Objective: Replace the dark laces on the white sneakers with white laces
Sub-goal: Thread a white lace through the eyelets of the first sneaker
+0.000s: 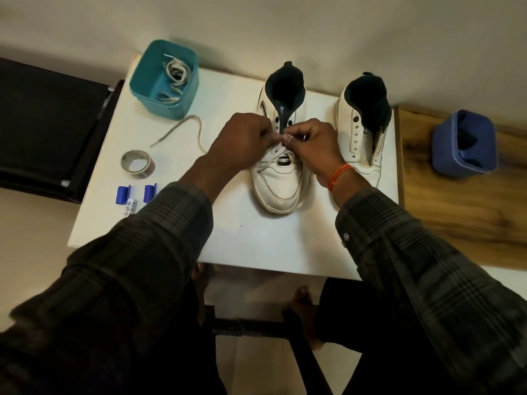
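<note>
- Centrally: white table, filling mid-frame, carrying everything below.
- Left-centre sneaker, toe toward the viewer; white lace crossed through only the lowest eyelets, upper eyelets bare against the dark tongue.
- Right sneaker, just beside the first, with no lace visible in its eyelets.
- Left hand and right hand, met over the laced shoe's throat, fingers curled tight and pinching the lace between them; exact fingertip hold partly hidden.
- Teal bin, upper left of the frame, holding coiled white laces.
- Blue bin, far right on the wooden surface, with dark contents, probably the removed laces.
- Loose lace tail trailing left of the hands; tape roll below it.
- Blue clips and small white pieces, lower left of the table.
- Risks, judged: uneven tail lengths if pulled harder on one side; twisted flat lace from careless threading; skipped eyelet under the knuckles; frayed tip jamming in an eyelet.
- Writing: a small mark on the tongue and print on the white pieces, too small to read.
</note>
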